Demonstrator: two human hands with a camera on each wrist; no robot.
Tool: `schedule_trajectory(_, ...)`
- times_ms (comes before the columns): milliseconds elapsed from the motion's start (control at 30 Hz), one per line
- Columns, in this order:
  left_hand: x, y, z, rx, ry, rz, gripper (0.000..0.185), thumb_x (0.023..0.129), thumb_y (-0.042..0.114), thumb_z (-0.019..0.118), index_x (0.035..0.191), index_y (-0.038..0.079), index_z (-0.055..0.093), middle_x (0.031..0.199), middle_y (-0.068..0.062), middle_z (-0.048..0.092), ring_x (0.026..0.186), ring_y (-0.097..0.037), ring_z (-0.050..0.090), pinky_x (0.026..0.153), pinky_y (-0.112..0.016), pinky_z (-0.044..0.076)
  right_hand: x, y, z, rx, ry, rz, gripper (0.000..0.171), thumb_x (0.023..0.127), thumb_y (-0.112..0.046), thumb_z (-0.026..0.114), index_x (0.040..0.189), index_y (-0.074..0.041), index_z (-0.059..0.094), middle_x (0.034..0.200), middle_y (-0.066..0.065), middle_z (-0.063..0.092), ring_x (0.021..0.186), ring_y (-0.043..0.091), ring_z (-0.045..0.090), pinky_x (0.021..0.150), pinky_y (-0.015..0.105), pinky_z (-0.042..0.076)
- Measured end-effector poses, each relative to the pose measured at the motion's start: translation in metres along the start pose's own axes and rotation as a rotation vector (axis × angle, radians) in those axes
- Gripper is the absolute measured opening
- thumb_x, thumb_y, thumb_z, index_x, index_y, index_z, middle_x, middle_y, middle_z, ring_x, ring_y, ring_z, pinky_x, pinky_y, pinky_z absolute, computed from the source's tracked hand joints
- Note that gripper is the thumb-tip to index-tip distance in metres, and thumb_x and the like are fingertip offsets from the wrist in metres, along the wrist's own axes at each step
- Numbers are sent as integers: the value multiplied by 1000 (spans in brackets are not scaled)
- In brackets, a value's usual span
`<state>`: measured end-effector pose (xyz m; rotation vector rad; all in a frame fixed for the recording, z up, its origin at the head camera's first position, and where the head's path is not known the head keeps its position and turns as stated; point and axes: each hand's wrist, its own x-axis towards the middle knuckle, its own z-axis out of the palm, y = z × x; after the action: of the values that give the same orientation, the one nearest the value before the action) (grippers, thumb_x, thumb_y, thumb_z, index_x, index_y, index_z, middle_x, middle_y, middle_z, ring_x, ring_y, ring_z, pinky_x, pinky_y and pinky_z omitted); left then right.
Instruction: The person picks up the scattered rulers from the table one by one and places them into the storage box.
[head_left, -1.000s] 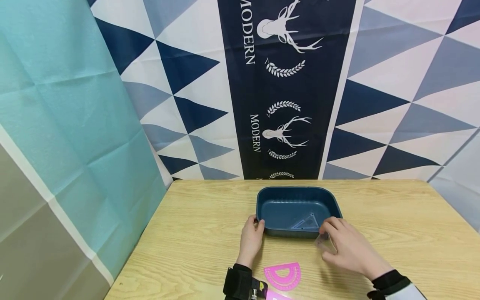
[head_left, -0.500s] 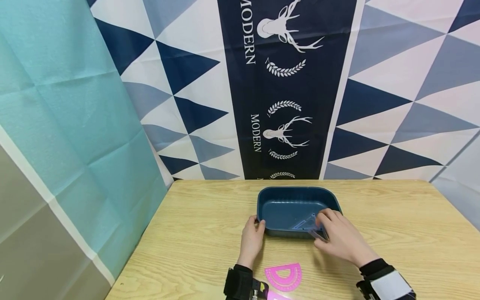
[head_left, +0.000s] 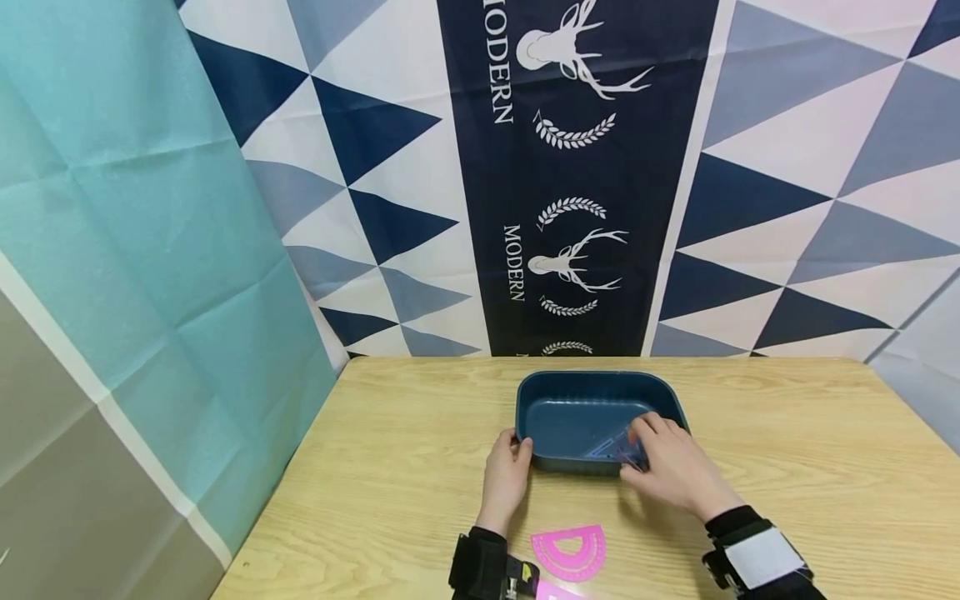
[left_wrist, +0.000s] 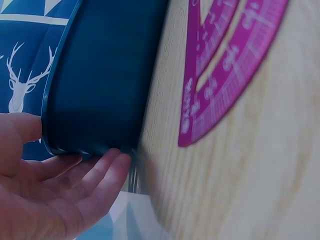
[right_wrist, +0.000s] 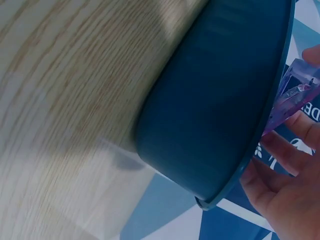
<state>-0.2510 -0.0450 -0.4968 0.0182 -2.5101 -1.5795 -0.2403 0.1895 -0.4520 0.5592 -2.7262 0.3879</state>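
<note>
A dark blue tray (head_left: 570, 383) (left_wrist: 100, 85) (right_wrist: 215, 115) stands on the wooden table (head_left: 405, 450). My left hand (head_left: 507, 475) (left_wrist: 55, 195) rests against the tray's near-left corner with the thumb on its rim. My right hand (head_left: 667, 462) (right_wrist: 285, 185) reaches over the tray's near-right rim and pinches a clear plastic set square (head_left: 618, 450) (right_wrist: 292, 97), tilted over the edge. A second clear triangle appears to lie under it inside the tray; I cannot tell them apart. A pink protractor (head_left: 567, 552) (left_wrist: 225, 70) lies near the front edge.
A patterned cloth backdrop (head_left: 570, 167) hangs behind the table, with a teal curtain (head_left: 135, 250) to the left. Another pink piece (head_left: 551, 592) shows at the bottom edge beside a black wrist strap (head_left: 480, 567).
My right hand has carried the clear set square from the table in front of the tray up over its near-right rim. The left hand has stayed at the tray's corner.
</note>
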Motion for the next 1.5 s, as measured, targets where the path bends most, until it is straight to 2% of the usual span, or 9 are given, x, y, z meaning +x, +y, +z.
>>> schedule_trajectory(200, 0, 2, 0, 7, 2, 1, 33, 95, 25, 48, 117, 2, 54, 112, -15, 59, 105, -30, 57, 86, -42, 47, 5, -1, 2, 6, -23, 52, 32, 69, -36, 67, 85, -12, 53, 90, 5, 50, 81, 27, 49, 73, 42, 42)
schedule_trajectory(567, 0, 2, 1, 3, 9, 3, 33, 94, 25, 48, 116, 1, 55, 111, -16, 59, 102, -29, 58, 83, -41, 49, 9, -5, 7, 46, 30, 111, 31, 74, -36, 67, 80, -11, 50, 90, 9, 48, 84, 31, 47, 75, 45, 39)
schedule_trajectory(800, -1, 2, 2, 9, 7, 0, 32, 94, 25, 48, 116, 2, 55, 111, -15, 59, 104, -29, 57, 86, -43, 47, 10, -7, 11, 108, 76, 173, 29, 75, -33, 67, 82, -8, 54, 105, 18, 51, 98, 39, 47, 81, 52, 40)
schedule_trajectory(967, 0, 0, 1, 9, 11, 4, 32, 94, 25, 48, 115, 1, 55, 111, -15, 59, 103, -29, 57, 85, -42, 48, 16, -10, 16, 155, 105, 228, 29, 75, -33, 66, 83, -7, 57, 111, 19, 50, 101, 41, 45, 83, 53, 40)
schedule_trajectory(1200, 1, 1, 0, 13, 10, 1, 33, 94, 26, 48, 116, 1, 55, 111, -15, 59, 102, -29, 58, 84, -42, 48, 24, -12, 22, 206, 99, 271, 26, 77, -31, 65, 81, -5, 64, 112, 23, 51, 105, 46, 43, 91, 55, 34)
schedule_trajectory(1500, 0, 2, 0, 13, 17, 12, 32, 94, 24, 48, 115, 1, 55, 111, -15, 59, 105, -30, 56, 87, -44, 46, 26, -12, 27, 204, 52, 341, 25, 78, -31, 63, 80, -6, 64, 112, 24, 50, 104, 47, 43, 87, 55, 37)
